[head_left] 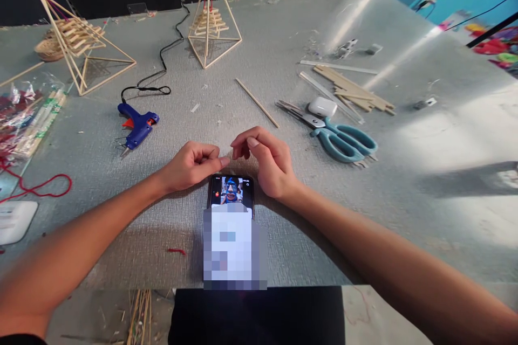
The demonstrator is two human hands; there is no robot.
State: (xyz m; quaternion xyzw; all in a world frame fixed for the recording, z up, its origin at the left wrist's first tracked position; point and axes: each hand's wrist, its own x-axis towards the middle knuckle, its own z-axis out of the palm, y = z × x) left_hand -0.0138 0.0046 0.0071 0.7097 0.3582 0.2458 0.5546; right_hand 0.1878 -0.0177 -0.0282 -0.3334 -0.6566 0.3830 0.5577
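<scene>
Smartphone lies just on the body side of both hands

The smartphone [232, 191] is set flat on the grey tabletop [226, 110], between the forearms, with its long axis run roughly straight from the hands toward the person's lap. Its far short edge is placed just beneath the fingertips; the far left corner is approached most closely by the left hand [194, 166], while the right hand [273, 164] is held just beyond the far right corner. Contact with the case cannot be told.

The left fingers are curled in, thumb laid along the index finger — whether anything small is pinched there cannot be made out. The right fingers are loosely bent, with nothing seen in them.

The phone is dark-edged and lit: a colourful picture, much of it blue, is shown in the upper part of the screen — the lower part is hidden by pale pixelation.
</scene>
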